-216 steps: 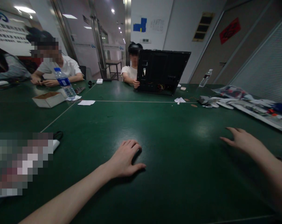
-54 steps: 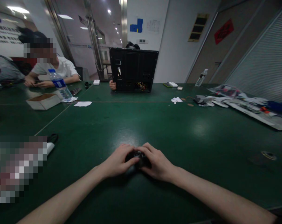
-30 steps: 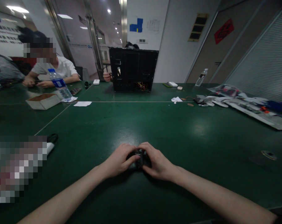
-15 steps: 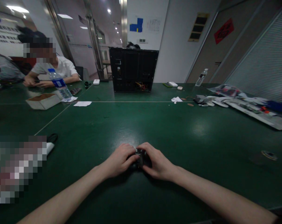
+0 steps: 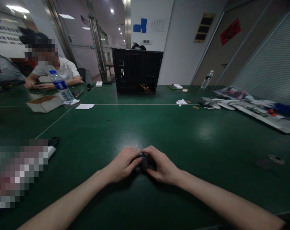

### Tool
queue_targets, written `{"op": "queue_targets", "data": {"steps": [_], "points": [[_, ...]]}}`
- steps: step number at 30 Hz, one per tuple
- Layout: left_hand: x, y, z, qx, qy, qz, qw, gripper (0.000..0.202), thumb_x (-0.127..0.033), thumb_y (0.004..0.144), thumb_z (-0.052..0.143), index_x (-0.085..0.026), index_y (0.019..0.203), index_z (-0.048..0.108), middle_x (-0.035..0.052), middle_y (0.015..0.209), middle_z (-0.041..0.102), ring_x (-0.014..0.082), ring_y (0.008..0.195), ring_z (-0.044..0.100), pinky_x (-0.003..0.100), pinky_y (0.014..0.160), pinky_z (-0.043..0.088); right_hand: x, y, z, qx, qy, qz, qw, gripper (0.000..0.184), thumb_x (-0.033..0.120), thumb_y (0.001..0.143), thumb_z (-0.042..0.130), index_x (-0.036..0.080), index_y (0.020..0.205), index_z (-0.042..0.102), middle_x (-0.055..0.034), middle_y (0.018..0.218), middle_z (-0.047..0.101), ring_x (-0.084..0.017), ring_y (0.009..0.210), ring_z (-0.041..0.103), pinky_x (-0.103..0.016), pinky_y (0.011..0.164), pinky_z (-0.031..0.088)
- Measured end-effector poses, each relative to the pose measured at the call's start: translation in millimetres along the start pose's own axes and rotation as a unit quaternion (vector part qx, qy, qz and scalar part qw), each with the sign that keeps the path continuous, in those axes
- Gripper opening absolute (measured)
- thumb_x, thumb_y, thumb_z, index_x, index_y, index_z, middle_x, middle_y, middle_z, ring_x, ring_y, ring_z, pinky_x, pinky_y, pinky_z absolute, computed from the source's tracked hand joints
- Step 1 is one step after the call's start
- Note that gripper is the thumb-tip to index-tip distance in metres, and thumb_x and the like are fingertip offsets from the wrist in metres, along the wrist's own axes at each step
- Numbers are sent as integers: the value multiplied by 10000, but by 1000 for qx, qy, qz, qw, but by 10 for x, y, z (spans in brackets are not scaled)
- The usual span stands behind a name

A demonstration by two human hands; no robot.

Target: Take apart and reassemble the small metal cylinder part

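My left hand [image 5: 122, 165] and my right hand [image 5: 161, 166] meet in the middle of the green table [image 5: 188, 134], close in front of me. Both are closed on one small dark object [image 5: 144, 159] held between their fingertips. Most of the object is hidden by my fingers, and only a dark body with a lighter top edge shows. Both forearms rest low over the table.
A black computer case [image 5: 137, 71] stands upright at the far side, a person's head just behind it. Another person sits at the far left near a water bottle [image 5: 60, 86] and a cardboard box [image 5: 44, 103]. Packaging and parts [image 5: 252, 107] lie at the right; a small round piece [image 5: 275, 158] lies nearer.
My hands came together from flat and apart on the table and took hold of the small dark object; over the last second they only shift slightly. The far computer case was turned upright.
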State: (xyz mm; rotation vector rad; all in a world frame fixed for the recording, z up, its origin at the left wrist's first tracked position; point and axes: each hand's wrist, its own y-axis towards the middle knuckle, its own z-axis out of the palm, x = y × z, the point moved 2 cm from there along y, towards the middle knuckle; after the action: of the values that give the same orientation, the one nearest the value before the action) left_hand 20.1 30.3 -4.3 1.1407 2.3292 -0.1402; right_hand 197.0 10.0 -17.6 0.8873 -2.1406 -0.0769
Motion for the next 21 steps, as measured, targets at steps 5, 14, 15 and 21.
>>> {"op": "queue_targets", "data": {"steps": [5, 14, 15, 21], "points": [[-7, -8, -8, 1, -2, 6, 1000, 220, -318, 946, 406, -170, 1002, 559, 66, 934, 598, 211, 865, 511, 342, 821, 387, 23, 1, -1, 5, -2, -5, 1000, 563, 99, 727, 589, 239, 1242, 411, -46, 1032, 505, -166, 854, 522, -280, 736, 454], [3, -12, -5, 0, 8, -10, 1000, 222, -344, 936, 435, -164, 975, 560, 64, 918, 598, 210, 847, 507, 348, 810, 388, 33, -3, -8, 12, -9, -10, 1000, 594, 112, 754, 586, 252, 1296, 390, -65, 1101, 488, -178, 921, 523, -290, 781, 464], [0, -10, -7, 0, 8, -10, 1000, 216, -339, 936, 434, -163, 958, 558, 63, 915, 597, 209, 844, 506, 345, 805, 390, 30, -3, -8, 9, -8, -8, 1000, 600, 110, 753, 585, 248, 1301, 382, -67, 1098, 490, -178, 915, 523, -291, 774, 466], [-13, -2, -12, 2, 8, -7, 1000, 200, -313, 945, 411, -163, 927, 543, 64, 911, 592, 208, 839, 508, 341, 795, 395, 8, 1, -3, -8, -3, -7, 1000, 581, 111, 735, 587, 226, 1271, 393, -68, 1083, 514, -184, 910, 529, -308, 786, 466]]}}
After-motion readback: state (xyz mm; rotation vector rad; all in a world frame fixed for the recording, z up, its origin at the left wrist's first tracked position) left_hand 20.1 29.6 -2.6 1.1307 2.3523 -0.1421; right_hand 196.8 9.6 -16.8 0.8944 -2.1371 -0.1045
